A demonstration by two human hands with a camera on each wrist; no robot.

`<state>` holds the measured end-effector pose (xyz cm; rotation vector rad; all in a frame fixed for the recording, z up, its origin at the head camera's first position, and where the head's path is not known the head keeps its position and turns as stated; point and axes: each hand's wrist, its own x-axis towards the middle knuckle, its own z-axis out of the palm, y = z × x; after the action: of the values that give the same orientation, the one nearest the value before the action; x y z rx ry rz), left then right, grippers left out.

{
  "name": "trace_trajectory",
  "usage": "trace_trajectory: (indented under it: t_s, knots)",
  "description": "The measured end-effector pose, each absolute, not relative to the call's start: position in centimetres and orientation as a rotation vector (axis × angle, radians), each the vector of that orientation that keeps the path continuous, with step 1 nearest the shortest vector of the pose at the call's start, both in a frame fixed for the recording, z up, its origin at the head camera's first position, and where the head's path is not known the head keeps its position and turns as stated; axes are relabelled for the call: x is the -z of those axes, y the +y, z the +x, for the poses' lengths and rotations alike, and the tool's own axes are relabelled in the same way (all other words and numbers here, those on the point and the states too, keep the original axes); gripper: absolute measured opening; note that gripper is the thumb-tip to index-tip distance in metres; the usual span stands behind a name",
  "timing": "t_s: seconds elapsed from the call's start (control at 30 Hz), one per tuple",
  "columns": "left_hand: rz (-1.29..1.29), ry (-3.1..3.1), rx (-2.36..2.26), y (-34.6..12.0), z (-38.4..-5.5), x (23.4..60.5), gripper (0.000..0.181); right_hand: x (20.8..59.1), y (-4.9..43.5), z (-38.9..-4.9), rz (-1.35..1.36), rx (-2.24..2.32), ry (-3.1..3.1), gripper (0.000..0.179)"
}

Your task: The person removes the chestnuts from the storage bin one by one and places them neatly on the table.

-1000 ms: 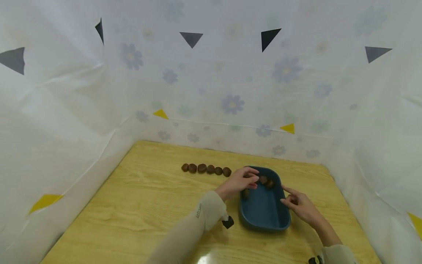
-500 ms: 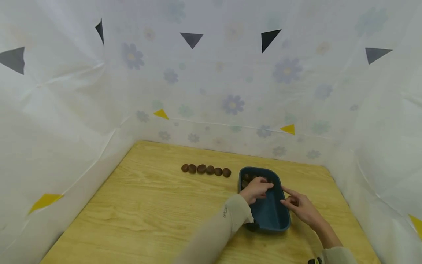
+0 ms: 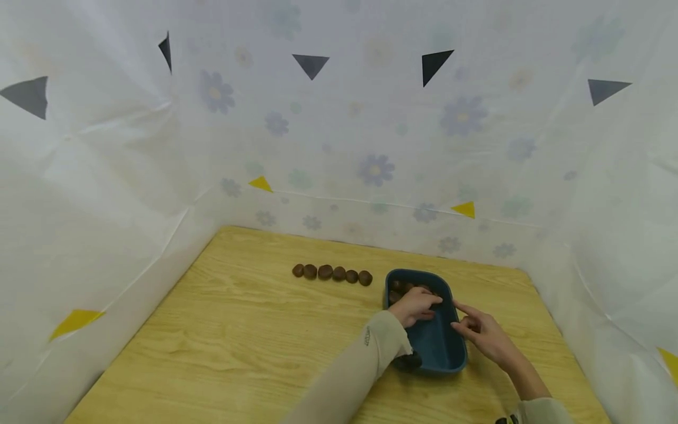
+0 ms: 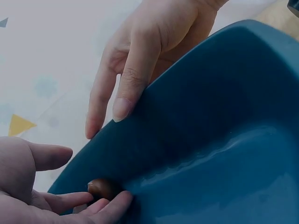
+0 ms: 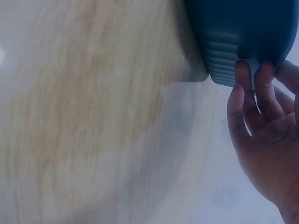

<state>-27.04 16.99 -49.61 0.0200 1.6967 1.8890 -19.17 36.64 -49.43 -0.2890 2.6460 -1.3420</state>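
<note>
In the head view, my left hand [image 3: 415, 306] reaches into a dark blue box [image 3: 450, 353], over the brown chestnuts [image 3: 397, 285] gathered at its far end. The left wrist view shows one shiny chestnut [image 4: 103, 188] against the box's inner wall, with the left fingers [image 4: 114, 207] right at it, fairly straight, and the thumb well apart. My right hand [image 3: 489, 335] holds the box's right rim. Its thumb [image 4: 124, 107] lies over the edge, while the other fingers [image 5: 266, 79] touch the outer wall. Part of the chestnuts is hidden by the left hand.
Left of the box, a row of several chestnuts [image 3: 339, 273] lies on the wood-grain table [image 3: 238, 330]. A white flowered curtain [image 3: 339, 147] surrounds the table's back and sides.
My left hand has moved right and down into the box from above its left rim. The fingers then barely shift. My right hand stays at the right rim, and the chestnut row is unchanged.
</note>
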Motion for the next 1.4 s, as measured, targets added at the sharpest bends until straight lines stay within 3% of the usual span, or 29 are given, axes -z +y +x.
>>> trace_trajectory:
  t_s: [0.33,0.97,1.4]
  knots:
    - [0.023,1.678,-1.879,17.3,-27.4,50.1,0.050,49.4,36.8,-19.2,-0.297,1.325,2.675,0.067]
    - [0.033,1.845,-1.835,16.5,-27.1,49.5,0.019,49.5,36.7,-19.3,-0.304,1.354,2.668,0.066]
    - [0.159,1.675,-1.793,16.2,-27.1,50.0,0.020,49.6,36.7,-19.3,-0.304,1.357,2.653,0.067]
